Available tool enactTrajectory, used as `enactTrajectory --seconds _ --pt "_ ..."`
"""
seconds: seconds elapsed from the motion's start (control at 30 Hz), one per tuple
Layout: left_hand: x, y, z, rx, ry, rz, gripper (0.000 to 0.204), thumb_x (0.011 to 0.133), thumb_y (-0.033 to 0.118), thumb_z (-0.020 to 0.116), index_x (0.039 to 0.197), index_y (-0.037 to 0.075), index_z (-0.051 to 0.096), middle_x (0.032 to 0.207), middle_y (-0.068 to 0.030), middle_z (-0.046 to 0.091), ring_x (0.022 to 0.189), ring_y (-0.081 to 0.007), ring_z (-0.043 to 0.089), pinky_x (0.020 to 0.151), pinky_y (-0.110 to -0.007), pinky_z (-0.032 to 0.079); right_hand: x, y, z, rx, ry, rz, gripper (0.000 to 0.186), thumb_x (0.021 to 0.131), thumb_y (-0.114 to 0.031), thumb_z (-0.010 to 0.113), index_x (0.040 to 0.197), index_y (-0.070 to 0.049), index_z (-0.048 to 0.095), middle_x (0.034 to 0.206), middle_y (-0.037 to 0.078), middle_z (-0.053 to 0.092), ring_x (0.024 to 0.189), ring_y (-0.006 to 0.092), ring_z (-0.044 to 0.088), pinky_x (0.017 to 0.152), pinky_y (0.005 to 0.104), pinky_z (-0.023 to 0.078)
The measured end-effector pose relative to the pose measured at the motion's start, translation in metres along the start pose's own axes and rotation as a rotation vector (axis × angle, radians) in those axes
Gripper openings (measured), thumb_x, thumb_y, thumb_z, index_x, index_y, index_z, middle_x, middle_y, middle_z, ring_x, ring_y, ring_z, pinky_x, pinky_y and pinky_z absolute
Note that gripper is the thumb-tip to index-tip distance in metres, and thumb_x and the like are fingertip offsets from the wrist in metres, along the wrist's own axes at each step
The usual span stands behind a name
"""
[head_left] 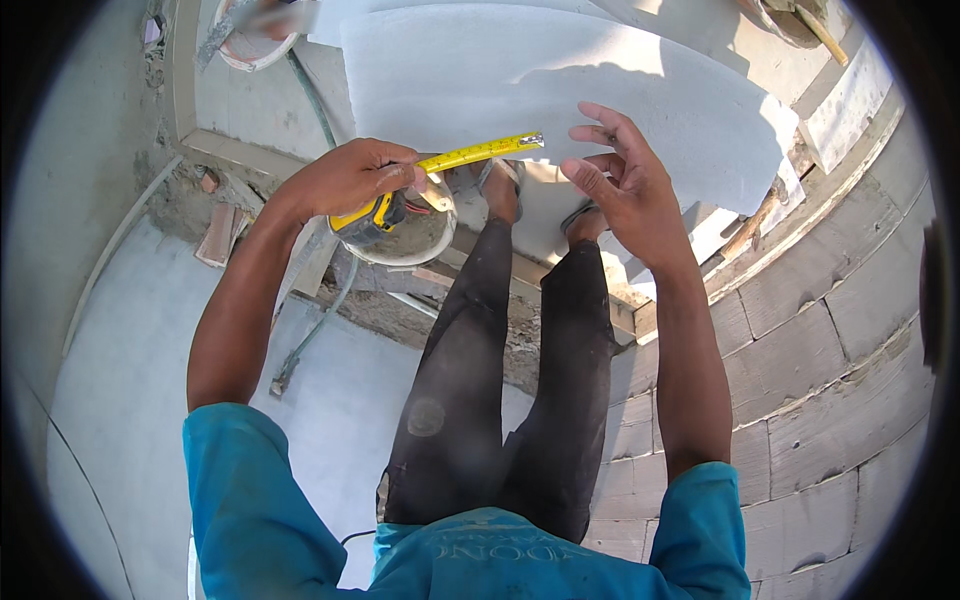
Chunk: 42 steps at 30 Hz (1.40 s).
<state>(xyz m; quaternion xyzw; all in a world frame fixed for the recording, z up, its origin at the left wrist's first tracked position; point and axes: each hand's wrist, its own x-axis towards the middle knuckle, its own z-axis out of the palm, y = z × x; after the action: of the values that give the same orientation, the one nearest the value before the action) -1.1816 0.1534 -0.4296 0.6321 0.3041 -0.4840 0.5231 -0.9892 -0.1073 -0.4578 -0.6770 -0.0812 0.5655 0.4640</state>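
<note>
My left hand (355,180) is closed around a tape measure; part of its yellow and black case (372,216) shows below the fingers. A short length of yellow blade (475,154) sticks out to the right, ending in a metal hook. Off to the right of that hook, my right hand (622,172) is raised with fingers apart and curved, holding nothing. A gap lies between its fingertips and the blade. Beneath the tape measure stands a round white bucket (415,252) with grey material and a tool in it, partly hidden by my left hand.
A large pale sheet (560,70) spreads beyond my feet. On the right rises a block wall (800,400). Another bucket (250,50) stands at the far left, with a hose (315,95) beside it. Brick pieces (222,232) lie near the left wall. A wooden frame edge (240,152) crosses behind.
</note>
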Motion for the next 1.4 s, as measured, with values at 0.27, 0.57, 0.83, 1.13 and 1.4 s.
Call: enactTrajectory --seconds 0.27,0.57,0.83,1.13,1.4 --pt "0.013 -0.002 -0.012 0.015 -0.123 0.154 0.034 0.105 0.034 0.058 0.117 0.007 0.075 0.092 -0.0053 0.071 0.089 -0.0167 0.063 0.085 -0.034 0.050 0.014 0.006 0.026 0.019 -0.085 0.047 0.025 0.094 -0.011 0.073 0.116 -0.002 0.066 0.089 0.004 0.069 0.076 0.0096 0.064 0.070 0.0257 0.051" --pt "0.017 -0.043 -0.092 0.146 0.141 0.075 0.040 0.100 0.044 0.065 0.114 0.009 0.077 0.087 -0.0007 0.070 0.084 -0.0113 0.061 0.079 -0.030 0.049 0.033 0.012 -0.104 -0.043 0.136 0.020 0.023 0.096 -0.016 0.074 0.115 -0.006 0.067 0.087 -0.003 0.057 0.083 0.0087 0.054 0.079 0.0242 0.044" --pt "0.050 -0.074 -0.166 0.400 0.269 0.134 0.051 0.100 0.057 0.060 0.096 0.008 0.076 0.089 -0.0003 0.067 0.087 -0.0109 0.059 0.083 -0.028 0.048 0.049 0.043 -0.194 0.220 0.333 0.058 0.030 0.104 -0.007 0.062 0.134 -0.007 0.060 0.099 0.000 0.062 0.089 0.0088 0.058 0.086 0.0221 0.050" --pt "0.067 -0.065 -0.183 0.315 0.287 0.094 0.027 0.095 0.018 0.052 0.098 0.006 0.077 0.090 -0.0060 0.077 0.086 -0.0163 0.071 0.081 -0.032 0.057 0.062 0.052 -0.185 -0.139 0.443 0.010 0.037 0.101 -0.005 0.063 0.138 -0.005 0.060 0.106 0.001 0.065 0.093 0.0085 0.058 0.087 0.0222 0.048" --pt "0.072 -0.087 -0.175 0.365 0.320 0.151 0.042 0.102 0.050 0.059 0.107 0.011 0.075 0.097 -0.0013 0.071 0.092 -0.0114 0.063 0.089 -0.029 0.050 0.074 0.052 -0.188 -0.598 0.665 -0.169 0.031 0.104 -0.005 0.057 0.132 -0.008 0.069 0.106 0.001 0.068 0.085 0.0075 0.059 0.080 0.0239 0.051"
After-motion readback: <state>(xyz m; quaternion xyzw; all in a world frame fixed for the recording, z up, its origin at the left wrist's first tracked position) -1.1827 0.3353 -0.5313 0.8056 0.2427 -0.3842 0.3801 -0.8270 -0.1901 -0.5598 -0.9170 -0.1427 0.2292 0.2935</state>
